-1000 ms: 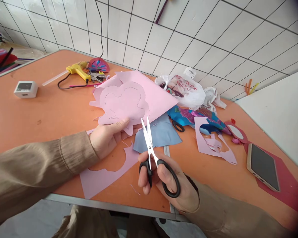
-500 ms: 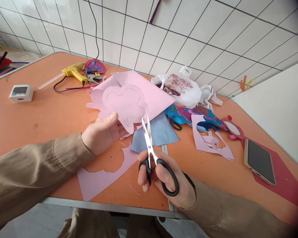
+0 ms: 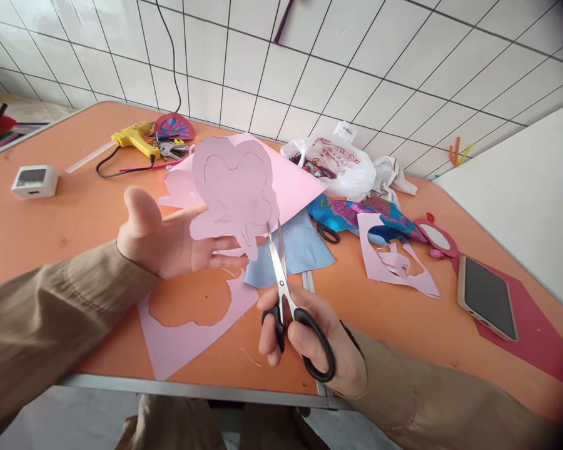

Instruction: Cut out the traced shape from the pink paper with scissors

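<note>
A pink cut-out (image 3: 237,187) with a bow-like outline drawn in thin dark line is upright before me. My left hand (image 3: 169,240) is under and behind it, palm up. Its thumb stands away from the paper and its fingers are stretched out, some tips hidden behind the cut-out. Black-handled scissors (image 3: 281,284) are in my right hand (image 3: 319,337), thumb and fingers through the loops. The blades are slightly parted, with their tips at the cut-out's lower right edge; whether they touch it I cannot tell. Below lies a pink paper scrap (image 3: 187,340) with a rounded gap.
Behind are a larger pink sheet (image 3: 291,178) and blue fabric-like piece (image 3: 304,244). A yellow glue gun (image 3: 138,139), keys (image 3: 172,149) and white box (image 3: 35,181) lie left. To the right are a plastic bag (image 3: 342,165), pink offcuts (image 3: 394,262) and a phone (image 3: 488,297).
The cut-out has turned and tilted up toward me. My left thumb has come off it, and the fingers have spread. The scissors stay nearly in place, blades a little closer together.
</note>
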